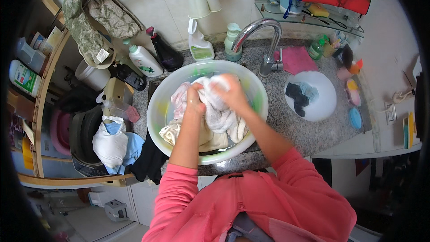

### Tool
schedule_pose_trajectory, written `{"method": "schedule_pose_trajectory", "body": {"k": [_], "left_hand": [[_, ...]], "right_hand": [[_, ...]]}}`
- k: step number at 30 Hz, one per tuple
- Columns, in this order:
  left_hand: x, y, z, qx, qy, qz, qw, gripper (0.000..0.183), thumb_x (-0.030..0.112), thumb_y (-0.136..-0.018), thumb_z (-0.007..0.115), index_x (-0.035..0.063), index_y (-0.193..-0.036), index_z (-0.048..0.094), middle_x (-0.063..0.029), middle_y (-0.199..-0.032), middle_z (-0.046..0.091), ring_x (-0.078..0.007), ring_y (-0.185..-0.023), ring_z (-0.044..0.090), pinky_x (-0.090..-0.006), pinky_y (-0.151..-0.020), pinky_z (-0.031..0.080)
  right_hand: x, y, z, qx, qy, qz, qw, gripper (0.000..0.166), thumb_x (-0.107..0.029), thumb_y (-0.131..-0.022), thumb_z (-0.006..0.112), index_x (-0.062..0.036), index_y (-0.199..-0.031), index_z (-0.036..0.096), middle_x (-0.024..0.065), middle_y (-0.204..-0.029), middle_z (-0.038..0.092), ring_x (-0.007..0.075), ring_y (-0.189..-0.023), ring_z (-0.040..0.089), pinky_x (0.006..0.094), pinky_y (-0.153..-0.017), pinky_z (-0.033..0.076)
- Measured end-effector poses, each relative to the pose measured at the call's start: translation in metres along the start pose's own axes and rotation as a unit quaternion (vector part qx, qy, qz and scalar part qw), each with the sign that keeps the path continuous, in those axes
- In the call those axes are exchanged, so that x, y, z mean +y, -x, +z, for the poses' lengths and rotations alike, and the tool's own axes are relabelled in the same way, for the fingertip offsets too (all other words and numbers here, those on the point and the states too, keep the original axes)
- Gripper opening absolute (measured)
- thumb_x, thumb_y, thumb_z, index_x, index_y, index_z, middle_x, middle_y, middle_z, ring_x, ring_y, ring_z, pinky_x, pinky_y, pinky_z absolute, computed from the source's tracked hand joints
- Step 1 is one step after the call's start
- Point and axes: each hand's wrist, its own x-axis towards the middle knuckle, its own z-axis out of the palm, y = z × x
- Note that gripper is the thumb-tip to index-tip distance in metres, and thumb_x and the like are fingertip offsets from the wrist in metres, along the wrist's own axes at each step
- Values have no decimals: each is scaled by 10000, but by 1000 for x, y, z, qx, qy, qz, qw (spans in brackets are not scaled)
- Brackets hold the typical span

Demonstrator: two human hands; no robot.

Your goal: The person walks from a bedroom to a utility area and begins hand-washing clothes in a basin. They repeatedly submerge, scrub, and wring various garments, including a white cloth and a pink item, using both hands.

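Note:
A large pale plastic basin sits in front of me over the sink and holds wet laundry in water. My left hand grips a bunched white cloth near the middle of the basin. On the same cloth is my right hand, blurred by motion, its fingers closed around the upper part. A pink-and-white garment lies to the left of the cloth. Cream-coloured fabric is heaped at the front left, partly hidden by my left forearm.
A chrome faucet arches behind the basin's right side. To the right, a white bowl holds dark and light-blue cloths. Bottles, including a white pump bottle and a spray bottle, line the wall. A white bag rests at left.

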Motion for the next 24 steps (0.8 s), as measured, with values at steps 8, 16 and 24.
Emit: {"method": "schedule_pose_trajectory", "body": {"k": [8,16,24], "left_hand": [[-39,10,45,55,12,53,997,278,362,-804,482,100,-804,573,-65,-777,615,-227,-727,598,-353,-686,496],[-51,-5,34,40,-65,85,993,180,250,-875,494,95,-916,577,-43,-887,607,-170,-743,591,-300,-657,498],[-59,-42,-39,-166,-30,179,969,270,278,-879,465,55,-983,577,-74,-920,605,-224,-830,577,-358,-776,476]], "right_hand": [[43,-33,-5,58,331,83,938,205,-252,-742,583,-64,-677,630,121,-692,629,331,-656,598,431,-564,452],[48,-24,5,129,292,-147,936,244,-258,-749,615,-51,-624,577,141,-592,567,340,-545,548,429,-508,426],[25,-10,27,80,290,-171,938,235,-226,-725,632,-64,-573,553,144,-599,548,290,-608,575,384,-574,457]]}}
